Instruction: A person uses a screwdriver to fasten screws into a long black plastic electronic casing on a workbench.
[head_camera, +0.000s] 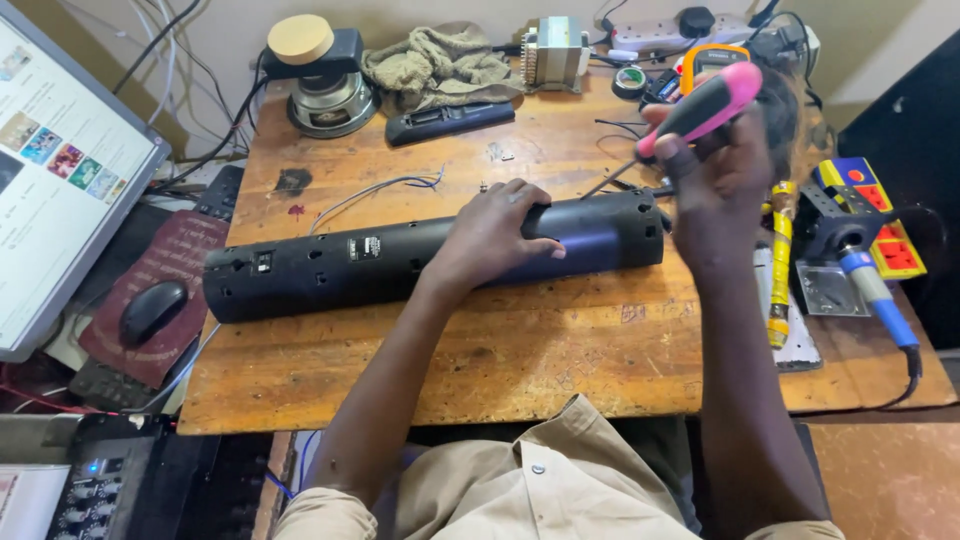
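A long black speaker bar (400, 260) lies across the middle of the wooden bench (560, 360), parallel to its near edge. The left hand (495, 235) presses flat on the bar, fingers spread over its top. Beyond, near the bar's right end, the right hand (715, 160) grips a pink-handled screwdriver (690, 115), its tip touching the bar. A remote control (448, 121) rests near the far edge.
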